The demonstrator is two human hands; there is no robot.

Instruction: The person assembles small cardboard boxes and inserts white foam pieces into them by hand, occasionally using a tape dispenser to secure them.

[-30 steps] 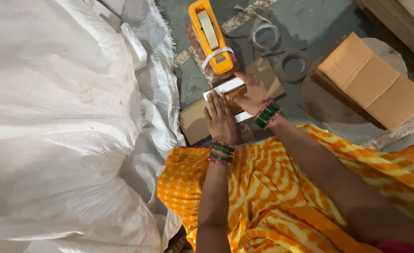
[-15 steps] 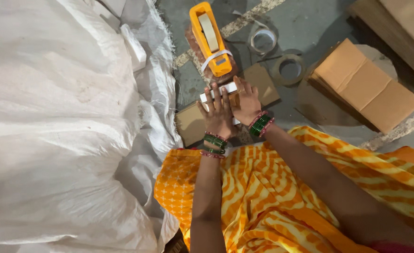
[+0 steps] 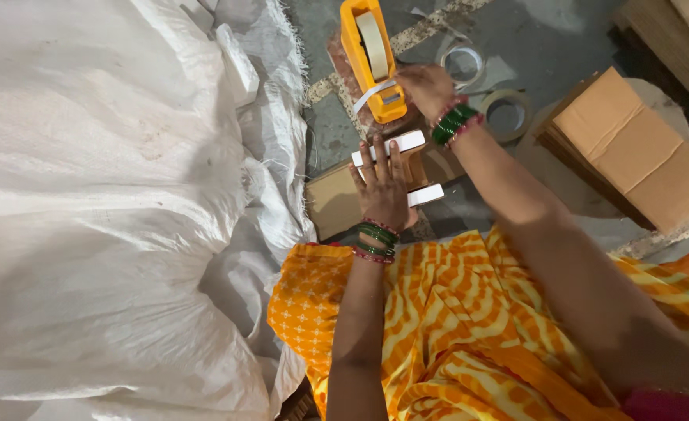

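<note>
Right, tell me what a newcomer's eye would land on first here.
First the bright orange plastic tape dispenser at top centre, with the right hand at its front end. Just below, the left hand lies flat on a small brown cardboard box bearing two white strips. A huge white woven sack fills the left side.

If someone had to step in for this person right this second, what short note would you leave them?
Left hand: flat on the small cardboard box on the floor, holding it down.
Right hand: at the orange tape dispenser, at its loose tape end.
Done: two white strips lie across the box by the left hand.
Left: whether more strips are needed cannot be told. Tape rolls and flat cardboard lie to the right.
</note>
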